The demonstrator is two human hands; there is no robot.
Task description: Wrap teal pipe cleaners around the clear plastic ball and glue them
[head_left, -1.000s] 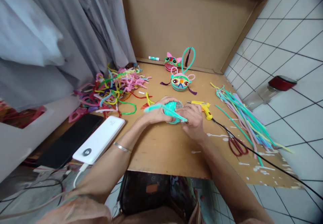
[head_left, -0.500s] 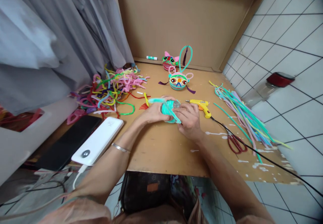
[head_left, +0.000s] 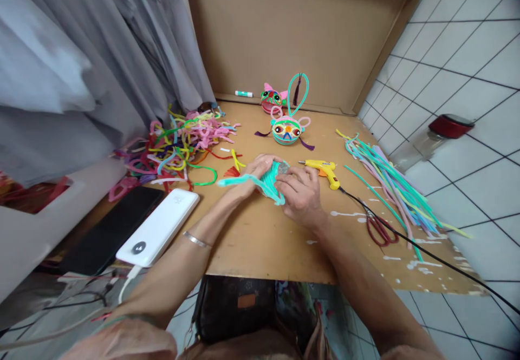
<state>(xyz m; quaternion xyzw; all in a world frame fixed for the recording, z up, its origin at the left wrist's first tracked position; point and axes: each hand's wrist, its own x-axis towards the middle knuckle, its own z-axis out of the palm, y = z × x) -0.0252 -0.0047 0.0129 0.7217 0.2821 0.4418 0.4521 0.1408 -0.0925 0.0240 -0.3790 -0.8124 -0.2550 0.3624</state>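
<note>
Between my hands is a clear round form wrapped in turquoise pipe cleaner (head_left: pixel 268 182). My left hand (head_left: pixel 252 175) grips it from the left, fingers behind it. A loose turquoise end sticks out leftward across that hand. On the right side, my right hand (head_left: pixel 301 192) has its fingers bent against the form and the pipe cleaner's lower edge; the fingertips are partly hidden. Just beyond the hands stands a finished-looking animal-face ornament (head_left: pixel 287 131) with pink ears and purple tassels. A yellow glue gun (head_left: pixel 323 168) lies right of my right hand.
Pipe cleaners lie in a tangled pile (head_left: pixel 182 146) at left and a straight bundle (head_left: pixel 390 181) at right. Scissors (head_left: pixel 379 227) rest under the black cord. A white power bank (head_left: pixel 158 227) and black phone (head_left: pixel 109 230) sit at left. A second ornament (head_left: pixel 273 99) stands behind.
The loose turquoise end has swung from across the form's top to the left, over my left hand. The wrapped form has tilted a little. Both hands stay in nearly the same place.
</note>
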